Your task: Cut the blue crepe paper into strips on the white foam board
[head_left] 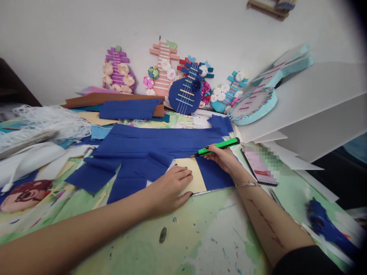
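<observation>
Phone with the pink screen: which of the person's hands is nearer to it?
Right. The right hand, holding the green cutter, is just left of the phone; the left hand rests on the yellow card, farther left.

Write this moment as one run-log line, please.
left hand: on cream card | right hand: closed grip on green cutter, tip at card's far edge | blue material: beside card | phone: right of card

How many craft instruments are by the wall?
7, from left: a purple one, a pink one, a dark blue one with a red one and a teal one partly hidden behind it, a small light-blue one, and a big turquoise one. Others may be hidden.
</observation>
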The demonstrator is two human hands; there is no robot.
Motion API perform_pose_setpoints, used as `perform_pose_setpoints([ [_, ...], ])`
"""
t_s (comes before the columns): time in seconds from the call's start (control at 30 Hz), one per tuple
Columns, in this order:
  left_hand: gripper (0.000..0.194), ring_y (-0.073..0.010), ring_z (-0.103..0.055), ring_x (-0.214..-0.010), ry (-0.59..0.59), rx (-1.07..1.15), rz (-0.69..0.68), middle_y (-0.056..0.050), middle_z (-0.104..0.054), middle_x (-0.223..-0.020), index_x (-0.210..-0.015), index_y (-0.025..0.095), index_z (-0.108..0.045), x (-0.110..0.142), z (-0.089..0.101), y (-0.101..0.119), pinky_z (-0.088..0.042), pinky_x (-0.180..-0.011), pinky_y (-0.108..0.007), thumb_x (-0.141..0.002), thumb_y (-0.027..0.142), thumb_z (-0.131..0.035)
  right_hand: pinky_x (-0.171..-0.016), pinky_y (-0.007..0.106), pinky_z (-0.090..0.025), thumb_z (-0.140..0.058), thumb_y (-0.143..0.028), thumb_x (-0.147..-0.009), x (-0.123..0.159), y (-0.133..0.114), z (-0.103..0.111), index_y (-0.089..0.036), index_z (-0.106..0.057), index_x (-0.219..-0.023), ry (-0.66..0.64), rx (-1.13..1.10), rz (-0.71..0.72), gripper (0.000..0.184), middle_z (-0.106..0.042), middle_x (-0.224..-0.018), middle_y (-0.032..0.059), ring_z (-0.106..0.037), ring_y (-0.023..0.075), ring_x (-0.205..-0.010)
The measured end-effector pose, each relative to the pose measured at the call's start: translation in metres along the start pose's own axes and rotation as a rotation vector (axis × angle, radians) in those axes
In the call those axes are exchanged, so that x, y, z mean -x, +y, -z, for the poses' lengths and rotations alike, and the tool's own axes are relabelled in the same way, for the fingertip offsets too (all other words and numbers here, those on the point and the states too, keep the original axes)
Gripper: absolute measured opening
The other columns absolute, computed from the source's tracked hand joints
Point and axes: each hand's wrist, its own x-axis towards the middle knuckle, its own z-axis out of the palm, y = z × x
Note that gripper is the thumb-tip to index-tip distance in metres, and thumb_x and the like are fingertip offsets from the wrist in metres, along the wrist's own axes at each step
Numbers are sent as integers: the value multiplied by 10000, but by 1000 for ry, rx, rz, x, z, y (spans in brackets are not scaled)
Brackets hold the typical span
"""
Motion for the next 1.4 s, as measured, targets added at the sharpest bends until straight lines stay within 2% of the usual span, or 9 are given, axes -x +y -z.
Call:
perform_pose_setpoints([
  [0.8, 392, -274, -472, -1227, -11, 4, 7, -165, -551, -1287, -1226, 95, -543, -1, 2, 1, -344, -1076, -461, -907, 315, -485, -499, 204, -545, -750, -196, -625, -1, -3, 11, -126, -656, -664, 29, 23, 2, 124, -705, -605, 56, -644, 132, -510],
  [1.27, 401, -285, -469, -1227, -12, -19, 6, -165, -554, -1285, -1226, 84, -545, 0, 2, 1, -352, -1068, -456, -906, 318, -483, -503, 214, -537, -736, -214, -646, -3, -3, 18, -146, -648, -714, 43, -35, -9, 131, -708, -606, 41, -641, 134, -512],
  [1.4, 376, -300, -490, -1192, 24, -64, -19, -148, -588, -1238, -1205, 110, -548, 2, 2, 2, -279, -1075, -560, -907, 333, -490, -519, 210, -527, -739, -246, -653, -5, -7, 23, -173, -624, -750, 114, -152, 36, 167, -700, -610, -4, -631, 117, -514],
])
